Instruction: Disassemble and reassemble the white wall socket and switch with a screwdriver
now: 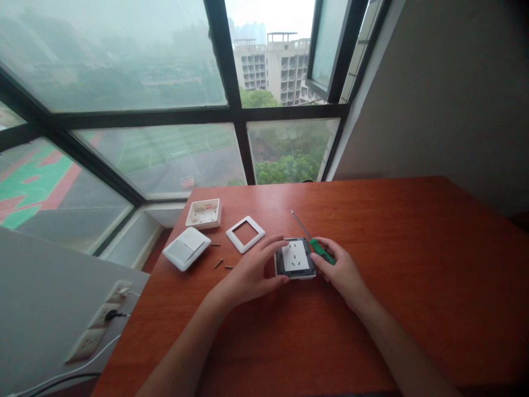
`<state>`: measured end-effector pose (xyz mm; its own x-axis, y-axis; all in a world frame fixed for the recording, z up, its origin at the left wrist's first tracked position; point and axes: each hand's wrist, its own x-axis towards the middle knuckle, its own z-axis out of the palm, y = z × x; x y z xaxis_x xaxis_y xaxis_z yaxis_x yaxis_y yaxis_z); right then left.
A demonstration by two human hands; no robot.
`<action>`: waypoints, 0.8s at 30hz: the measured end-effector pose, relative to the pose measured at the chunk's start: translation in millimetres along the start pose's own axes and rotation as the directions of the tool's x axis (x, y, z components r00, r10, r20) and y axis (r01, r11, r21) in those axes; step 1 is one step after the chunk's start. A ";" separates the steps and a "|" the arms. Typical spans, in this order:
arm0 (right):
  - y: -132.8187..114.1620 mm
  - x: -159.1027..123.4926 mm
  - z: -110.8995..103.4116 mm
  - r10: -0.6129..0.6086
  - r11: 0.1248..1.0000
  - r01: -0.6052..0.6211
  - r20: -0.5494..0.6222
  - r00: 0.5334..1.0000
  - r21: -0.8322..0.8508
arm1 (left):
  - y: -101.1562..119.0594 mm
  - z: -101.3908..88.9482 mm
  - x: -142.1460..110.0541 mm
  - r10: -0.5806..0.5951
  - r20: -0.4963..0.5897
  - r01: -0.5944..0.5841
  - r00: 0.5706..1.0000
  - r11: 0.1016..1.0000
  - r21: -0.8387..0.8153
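A wall socket, a white face with slots in a dark frame, lies on the table in front of me. My left hand grips it from the left side, fingertips on its upper edge and thumb at its lower left corner. In my right hand is a screwdriver with a green handle, its shaft pointing up and away to the left. That hand is beside the socket's right edge; whether it touches the socket I cannot tell. A white cover frame lies just beyond my left hand.
Left on the wooden table are a white mounting box, a white wall switch and several screws. Windows border the far side. Low on the left wall is a row of outlets with cables.
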<state>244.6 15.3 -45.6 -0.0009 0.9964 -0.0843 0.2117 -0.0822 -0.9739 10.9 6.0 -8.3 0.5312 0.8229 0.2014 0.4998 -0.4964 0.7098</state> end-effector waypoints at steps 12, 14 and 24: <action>-3.2 -1.1 1.2 0.010 0.999 -0.011 0.020 1.000 0.035 | -0.9 -0.9 2.0 0.026 -0.029 -0.026 0.999 1.000 -0.006; -3.5 -1.3 1.2 0.013 0.999 -0.014 0.022 1.000 0.033 | -0.9 -0.9 1.9 0.028 -0.029 -0.028 0.999 1.000 -0.010; -1.9 -0.8 0.9 0.016 1.000 -0.017 0.030 0.999 0.020 | 1.0 -1.6 1.4 0.014 -0.007 -0.014 1.000 1.000 -0.003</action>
<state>243.3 14.7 -43.9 -0.0269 0.9939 -0.1066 0.1918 -0.0995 -0.9764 11.1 7.1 -6.2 0.5335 0.8178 0.2158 0.4907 -0.5071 0.7086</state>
